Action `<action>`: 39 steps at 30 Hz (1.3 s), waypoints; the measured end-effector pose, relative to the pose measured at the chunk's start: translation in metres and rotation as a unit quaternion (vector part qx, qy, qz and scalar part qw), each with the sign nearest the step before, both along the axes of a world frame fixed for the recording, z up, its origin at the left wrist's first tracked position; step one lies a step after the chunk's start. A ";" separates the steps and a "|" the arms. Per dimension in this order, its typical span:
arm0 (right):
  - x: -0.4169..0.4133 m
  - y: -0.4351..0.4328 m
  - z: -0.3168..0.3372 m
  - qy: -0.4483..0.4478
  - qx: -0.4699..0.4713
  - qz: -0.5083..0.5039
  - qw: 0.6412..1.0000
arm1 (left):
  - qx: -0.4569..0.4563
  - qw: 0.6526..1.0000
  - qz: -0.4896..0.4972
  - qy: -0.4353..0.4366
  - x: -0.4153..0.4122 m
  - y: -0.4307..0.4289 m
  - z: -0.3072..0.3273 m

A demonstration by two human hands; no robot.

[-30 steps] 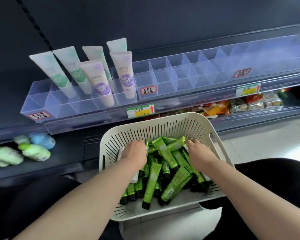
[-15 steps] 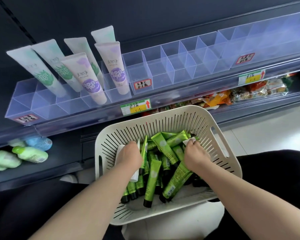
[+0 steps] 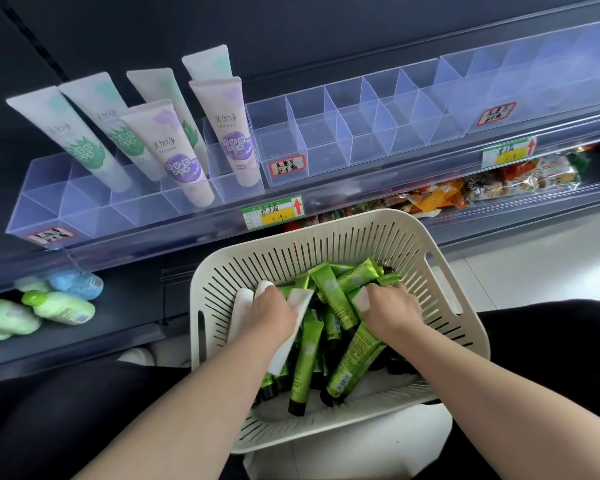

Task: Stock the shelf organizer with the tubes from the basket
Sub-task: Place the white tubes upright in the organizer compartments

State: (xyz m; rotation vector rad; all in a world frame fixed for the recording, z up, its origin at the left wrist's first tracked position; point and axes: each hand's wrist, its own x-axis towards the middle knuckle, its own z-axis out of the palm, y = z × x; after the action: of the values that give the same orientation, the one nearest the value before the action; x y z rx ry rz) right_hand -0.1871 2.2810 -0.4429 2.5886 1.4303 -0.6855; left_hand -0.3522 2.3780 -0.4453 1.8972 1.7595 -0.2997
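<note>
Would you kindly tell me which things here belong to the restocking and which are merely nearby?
Job: basket, green tubes, white tubes, shelf organizer, left hand, right hand.
Nearby: snack packets, bottles, price tags.

Both forearms are bare, with no sleeves in view, and neither wrist carries a watch, band or ring. The left hand (image 3: pixel 274 311) and right hand (image 3: pixel 392 311) are ungloved. Dark black trousers (image 3: pixel 66 410) cover both legs.
</note>
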 end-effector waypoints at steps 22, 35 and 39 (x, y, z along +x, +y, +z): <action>-0.009 0.035 0.076 0.183 0.317 -0.073 0.928 | 0.094 0.971 -0.025 -0.220 -0.014 0.014 0.069; -0.093 0.084 0.171 0.066 0.424 0.161 0.889 | 0.263 0.908 0.054 -0.322 -0.105 0.038 0.164; -0.117 0.100 0.203 0.004 0.458 0.206 0.865 | 0.311 0.885 0.074 -0.338 -0.127 0.045 0.198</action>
State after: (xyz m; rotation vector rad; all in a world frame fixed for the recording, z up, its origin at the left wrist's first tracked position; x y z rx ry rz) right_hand -0.3044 2.3812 -0.2396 2.6034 2.6960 0.1105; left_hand -0.4793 2.4228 -0.2476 1.8928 1.5651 0.9885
